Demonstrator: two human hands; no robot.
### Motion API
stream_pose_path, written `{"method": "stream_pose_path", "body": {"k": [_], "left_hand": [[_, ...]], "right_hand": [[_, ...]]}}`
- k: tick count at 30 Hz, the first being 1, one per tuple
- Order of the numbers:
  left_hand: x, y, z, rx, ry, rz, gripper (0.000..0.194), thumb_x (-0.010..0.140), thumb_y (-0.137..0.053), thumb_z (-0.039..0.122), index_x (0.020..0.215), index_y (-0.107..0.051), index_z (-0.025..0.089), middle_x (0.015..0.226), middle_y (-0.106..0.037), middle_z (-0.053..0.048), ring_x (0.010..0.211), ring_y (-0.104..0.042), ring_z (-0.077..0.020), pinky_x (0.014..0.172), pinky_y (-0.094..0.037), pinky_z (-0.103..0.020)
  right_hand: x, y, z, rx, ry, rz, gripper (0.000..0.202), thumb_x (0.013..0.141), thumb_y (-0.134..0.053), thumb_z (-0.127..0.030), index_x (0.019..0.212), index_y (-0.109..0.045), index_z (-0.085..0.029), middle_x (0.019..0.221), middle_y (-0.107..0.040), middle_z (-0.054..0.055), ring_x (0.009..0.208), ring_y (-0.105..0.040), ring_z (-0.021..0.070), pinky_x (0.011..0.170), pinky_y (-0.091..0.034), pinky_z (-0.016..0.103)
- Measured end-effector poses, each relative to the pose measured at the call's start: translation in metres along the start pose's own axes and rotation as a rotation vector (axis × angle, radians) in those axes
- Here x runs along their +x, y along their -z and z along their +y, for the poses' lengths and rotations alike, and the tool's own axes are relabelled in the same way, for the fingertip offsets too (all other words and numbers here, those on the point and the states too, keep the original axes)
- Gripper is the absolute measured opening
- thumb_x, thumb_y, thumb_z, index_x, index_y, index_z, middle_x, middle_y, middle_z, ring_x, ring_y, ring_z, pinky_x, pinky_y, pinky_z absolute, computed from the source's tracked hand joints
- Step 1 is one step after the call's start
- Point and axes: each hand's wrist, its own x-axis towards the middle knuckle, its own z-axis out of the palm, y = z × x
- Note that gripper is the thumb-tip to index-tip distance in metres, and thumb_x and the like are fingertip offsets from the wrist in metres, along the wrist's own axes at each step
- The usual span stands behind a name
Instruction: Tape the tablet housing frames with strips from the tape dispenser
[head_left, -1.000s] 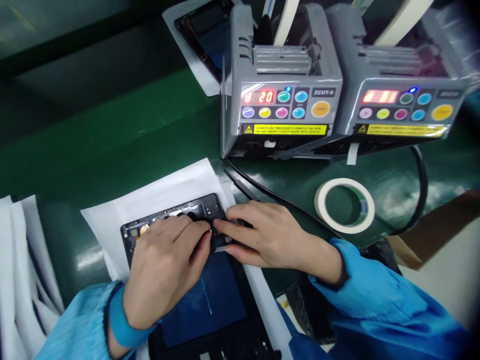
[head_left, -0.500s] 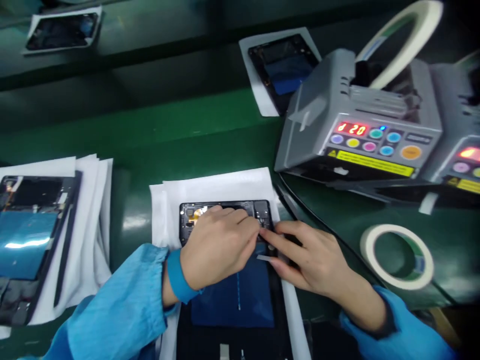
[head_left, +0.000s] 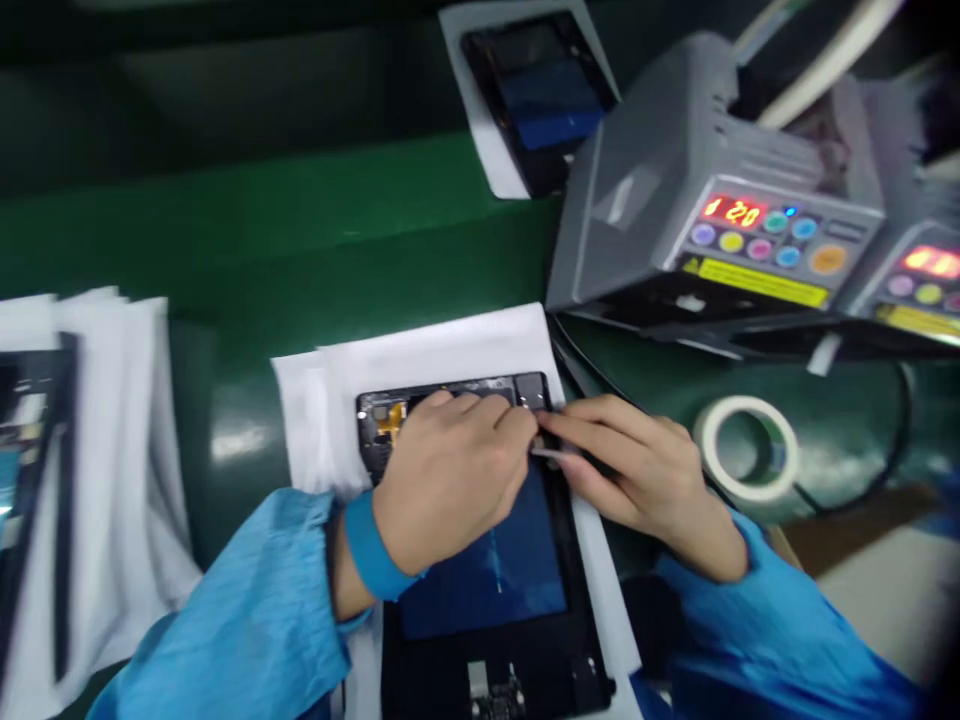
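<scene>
An opened tablet (head_left: 480,600) with a dark blue battery panel lies on white sheets (head_left: 442,345) in front of me. My left hand (head_left: 454,475) rests over its upper part with the fingers curled; its fingertips meet the tablet's upper right area, and what they hold, if anything, is hidden. Beside it, at the tablet's right edge, my right hand (head_left: 637,465) pinches a small pale strip (head_left: 547,453) between thumb and fingers. The right index fingertip is close against the left fingers.
Two grey tape dispensers (head_left: 645,190) with lit displays stand at the right. A tape roll (head_left: 787,450) and a cable lie below them. Another tablet (head_left: 544,100) sits on paper at the back; more white sheets (head_left: 112,480) and a tablet (head_left: 30,460) are at the left.
The view has shifted, with the dispensers higher and the left tablet partly out of frame. Both hands stay at the tablet's upper right area, the fingers still close together.
</scene>
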Motion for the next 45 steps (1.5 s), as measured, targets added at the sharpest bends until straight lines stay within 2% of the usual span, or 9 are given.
{"method": "stream_pose_path", "body": {"k": [5, 9, 13, 29, 37, 45], "left_hand": [[0.007, -0.002, -0.004, 0.032, -0.001, 0.001, 0.017, 0.09, -0.046, 0.021, 0.076, -0.055, 0.02, 0.068, -0.055, 0.001, 0.065, -0.052, -0.0174, 0.063, -0.035, -0.034], [0.01, -0.001, -0.004, 0.036, -0.003, 0.005, 0.017, 0.089, -0.048, 0.02, 0.075, -0.057, 0.021, 0.066, -0.055, 0.001, 0.061, -0.05, -0.0168, 0.061, -0.034, -0.033], [0.01, 0.001, -0.004, 0.03, -0.007, 0.02, 0.016, 0.088, -0.048, 0.018, 0.075, -0.057, 0.021, 0.066, -0.055, 0.001, 0.062, -0.05, -0.017, 0.061, -0.034, -0.033], [0.012, 0.003, -0.004, -0.007, -0.019, 0.02, 0.015, 0.089, -0.047, 0.017, 0.078, -0.057, 0.02, 0.065, -0.054, 0.001, 0.061, -0.051, -0.0162, 0.059, -0.034, -0.033], [0.011, 0.003, -0.004, -0.005, -0.017, 0.034, 0.016, 0.089, -0.048, 0.017, 0.077, -0.058, 0.019, 0.066, -0.053, 0.002, 0.061, -0.051, -0.0154, 0.06, -0.034, -0.032], [0.01, 0.001, -0.003, 0.023, -0.009, 0.028, 0.017, 0.088, -0.047, 0.017, 0.075, -0.057, 0.02, 0.064, -0.053, 0.002, 0.061, -0.05, -0.0163, 0.06, -0.034, -0.033]], "right_hand": [[0.006, -0.003, 0.001, -0.161, -0.066, 0.088, 0.019, 0.087, -0.058, -0.02, 0.104, -0.061, -0.013, 0.08, -0.069, 0.003, 0.062, -0.062, 0.0103, 0.052, -0.047, 0.023], [0.005, -0.006, 0.003, -0.146, -0.076, 0.162, 0.017, 0.084, -0.061, -0.018, 0.101, -0.062, -0.013, 0.078, -0.069, 0.001, 0.062, -0.063, 0.009, 0.053, -0.049, 0.021], [0.006, -0.006, 0.003, -0.134, -0.075, 0.184, 0.013, 0.084, -0.061, -0.015, 0.097, -0.061, -0.015, 0.077, -0.07, -0.001, 0.063, -0.064, 0.0078, 0.054, -0.05, 0.019], [0.012, -0.005, 0.004, -0.207, -0.054, 0.201, 0.004, 0.083, -0.062, -0.017, 0.085, -0.065, -0.015, 0.071, -0.068, -0.003, 0.054, -0.059, 0.0058, 0.049, -0.046, 0.019], [0.01, -0.007, 0.005, -0.191, -0.042, 0.205, 0.006, 0.085, -0.06, -0.018, 0.088, -0.065, -0.016, 0.072, -0.068, -0.003, 0.056, -0.06, 0.0067, 0.05, -0.046, 0.02], [0.012, -0.006, 0.003, -0.199, -0.072, 0.132, 0.01, 0.088, -0.057, -0.019, 0.086, -0.066, -0.016, 0.071, -0.066, -0.002, 0.059, -0.06, 0.0071, 0.051, -0.044, 0.02]]}}
